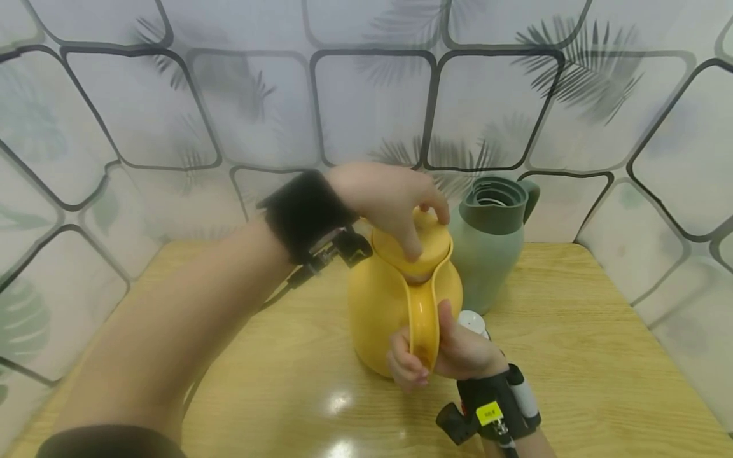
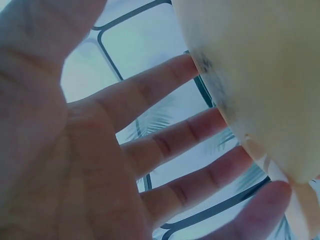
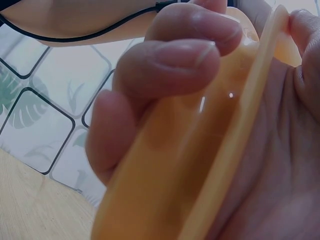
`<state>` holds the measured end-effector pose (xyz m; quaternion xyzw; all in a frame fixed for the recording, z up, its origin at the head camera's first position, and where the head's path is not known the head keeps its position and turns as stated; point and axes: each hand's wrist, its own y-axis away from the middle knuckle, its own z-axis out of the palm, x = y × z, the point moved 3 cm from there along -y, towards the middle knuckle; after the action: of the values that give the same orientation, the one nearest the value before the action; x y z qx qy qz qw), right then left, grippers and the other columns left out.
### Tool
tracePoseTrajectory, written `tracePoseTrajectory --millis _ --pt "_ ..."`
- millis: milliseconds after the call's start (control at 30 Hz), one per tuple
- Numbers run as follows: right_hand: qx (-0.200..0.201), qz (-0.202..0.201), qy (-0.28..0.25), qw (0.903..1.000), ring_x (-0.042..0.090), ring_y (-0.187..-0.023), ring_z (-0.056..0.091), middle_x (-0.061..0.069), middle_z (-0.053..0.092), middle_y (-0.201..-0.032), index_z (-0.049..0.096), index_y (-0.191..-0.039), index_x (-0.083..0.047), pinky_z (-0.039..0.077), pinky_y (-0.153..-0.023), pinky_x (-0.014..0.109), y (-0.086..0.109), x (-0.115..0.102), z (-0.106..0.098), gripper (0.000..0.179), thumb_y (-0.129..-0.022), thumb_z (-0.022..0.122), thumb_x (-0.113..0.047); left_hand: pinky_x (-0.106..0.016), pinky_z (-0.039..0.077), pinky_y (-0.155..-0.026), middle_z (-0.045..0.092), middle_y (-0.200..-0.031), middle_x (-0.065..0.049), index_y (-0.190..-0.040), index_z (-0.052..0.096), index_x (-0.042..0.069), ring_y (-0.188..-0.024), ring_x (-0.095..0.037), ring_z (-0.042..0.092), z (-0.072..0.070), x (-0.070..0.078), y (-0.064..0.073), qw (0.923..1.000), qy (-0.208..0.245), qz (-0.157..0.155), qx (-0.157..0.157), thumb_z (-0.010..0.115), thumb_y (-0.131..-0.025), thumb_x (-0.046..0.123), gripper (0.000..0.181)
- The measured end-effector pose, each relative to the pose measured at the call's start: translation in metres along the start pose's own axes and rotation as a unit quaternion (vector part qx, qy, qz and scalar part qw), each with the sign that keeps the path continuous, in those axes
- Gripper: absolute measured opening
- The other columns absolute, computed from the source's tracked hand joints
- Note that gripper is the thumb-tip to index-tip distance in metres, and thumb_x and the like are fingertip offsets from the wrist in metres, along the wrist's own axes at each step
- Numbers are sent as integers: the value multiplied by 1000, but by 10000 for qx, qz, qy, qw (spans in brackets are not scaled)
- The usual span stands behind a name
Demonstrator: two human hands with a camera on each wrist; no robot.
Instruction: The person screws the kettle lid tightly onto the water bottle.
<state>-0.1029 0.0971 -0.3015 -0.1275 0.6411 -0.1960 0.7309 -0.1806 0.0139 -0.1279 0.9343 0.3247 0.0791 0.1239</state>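
A yellow vacuum jug stands on the table, its handle turned toward me. My left hand reaches over from the left and grips the round yellow lid, thumb on the near side and fingers on the far side. In the left wrist view, spread fingers meet a blurred, pale yellow surface. The right hand holds the handle low down. Curled fingers wrap round this handle in the right wrist view.
Just behind and right of the yellow jug stands a green jug with an uncovered, threaded mouth. A small white round object sits beside my right hand, partly hidden. Patterned curtain surrounds the wooden table.
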Motion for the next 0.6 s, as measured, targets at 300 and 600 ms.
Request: tracePoseTrajectory --millis 300,600 --pt "10 -19 -12 10000 25 -55 33 12 32 -63 33 -78 -3 31 -52 38 0 -1 1 75 -88 8 -73 -29 37 -92 48 -131 3 -132 55 29 -117 -14 45 1 -3 -1 9998 -26 194 -82 76 -75 29 61" --pt "40 17 -16 10000 25 -54 32 12 32 -63 33 -78 -3 30 -52 38 0 -1 1 75 -88 9 -73 -28 38 -90 47 -131 2 -131 56 29 -114 -14 45 0 -4 0 9993 89 310 -174 76 -73 27 61"
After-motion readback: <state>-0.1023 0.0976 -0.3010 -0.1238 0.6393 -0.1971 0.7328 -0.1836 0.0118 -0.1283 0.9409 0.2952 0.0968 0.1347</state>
